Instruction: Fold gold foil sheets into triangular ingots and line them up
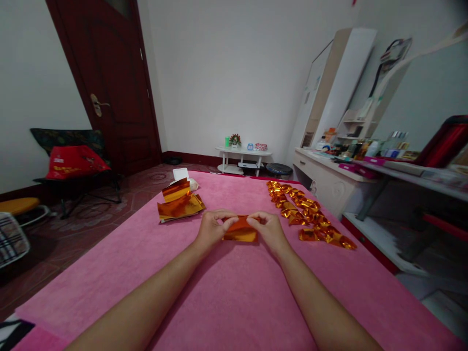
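Both hands hold one sheet of shiny gold foil paper (240,233) over the middle of the pink-covered table. My left hand (215,226) pinches its upper left part between thumb and fingers. At the upper right, my right hand (269,228) pinches the same sheet. To the left lies a stack of flat gold foil sheets (181,207), some with lifted edges. On the right, several folded gold foil pieces (303,207) lie in slanting rows. Whether the held sheet is folded along its top edge, I cannot tell.
The pink cloth (237,297) covers the work surface. A white packet (180,174) lies behind the foil stack. Beyond stands a low white table (243,152) with small items. A dresser (329,168) crowded with bottles is at right, a chair with a red bag (76,162) at left.
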Demonstrator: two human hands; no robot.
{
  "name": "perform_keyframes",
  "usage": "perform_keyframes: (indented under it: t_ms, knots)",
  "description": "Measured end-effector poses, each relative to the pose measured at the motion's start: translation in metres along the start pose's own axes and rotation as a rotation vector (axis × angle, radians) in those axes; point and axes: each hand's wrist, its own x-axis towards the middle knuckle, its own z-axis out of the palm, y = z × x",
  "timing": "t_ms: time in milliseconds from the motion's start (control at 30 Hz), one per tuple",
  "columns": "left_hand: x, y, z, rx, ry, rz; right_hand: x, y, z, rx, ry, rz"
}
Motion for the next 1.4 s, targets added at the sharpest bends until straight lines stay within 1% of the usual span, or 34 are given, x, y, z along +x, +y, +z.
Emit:
perform_keyframes:
  t_ms: [67, 133, 233, 300, 500, 700, 767, 933, 1167, 1300, 1400]
  knots:
    - [-0.001, 0.001, 0.001, 0.006, -0.011, -0.015, 0.0, 0.002, 0.0, 0.009, 0.014, 0.015]
    - [-0.001, 0.003, 0.001, 0.006, -0.012, -0.021, 0.0, 0.004, 0.0, 0.061, 0.059, 0.048]
    - [0.0, 0.005, 0.001, 0.006, -0.003, -0.031, 0.0, 0.004, 0.001, 0.196, 0.16, 0.129]
    - [0.001, 0.005, 0.001, 0.0, 0.015, -0.048, -0.001, 0.002, 0.001, 0.286, 0.195, 0.17]
    - [0.002, -0.002, 0.0, -0.037, 0.042, -0.081, -0.003, -0.003, 0.002, 0.427, 0.169, 0.202]
    - [0.001, -0.003, 0.001, -0.068, 0.045, -0.076, -0.002, 0.002, 0.005, 0.605, 0.23, 0.235]
    - [0.002, -0.003, 0.001, -0.078, 0.044, -0.084, -0.002, 0.002, 0.005, 0.605, 0.235, 0.229]
    - [0.002, -0.006, 0.001, -0.107, 0.072, -0.119, -0.002, 0.001, 0.001, 0.484, 0.23, 0.172]
    - [0.001, -0.004, -0.001, -0.098, 0.048, -0.103, -0.001, 0.002, 0.001, 0.357, 0.298, 0.061]
    - [0.001, -0.002, -0.001, -0.093, 0.041, -0.098, -0.002, 0.003, 0.003, 0.318, 0.316, 0.04]
    - [0.0, 0.0, 0.0, -0.093, 0.041, -0.106, -0.003, 0.003, 0.004, 0.292, 0.358, 0.01]
